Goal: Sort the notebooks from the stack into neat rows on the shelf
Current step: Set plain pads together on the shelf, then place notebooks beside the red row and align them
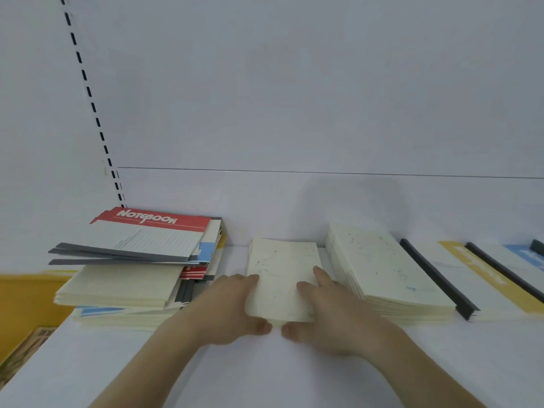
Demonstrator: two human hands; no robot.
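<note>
— Cream paper notebook (282, 278), flat on the white shelf (265, 372), where?
— Just right of the untidy stack (132, 269); left hand (232, 307) and right hand (329, 313) clasp its sides, fingers curled, likely squaring it.

Bare white shelf (265, 375) fills the lower middle of the frame, open to approach from the near edge. At left centre, an untidy stack of notebooks (138, 266) blocks the way, topped by a red notebook (153, 231). At right centre a cream pile (388, 272) and dark-spined rows (482, 278) close that side. Between them, a cream notebook (279, 278) fills the gap, with narrow strips of shelf either side. The back panel (294, 98) walls off the upper frame.
</note>
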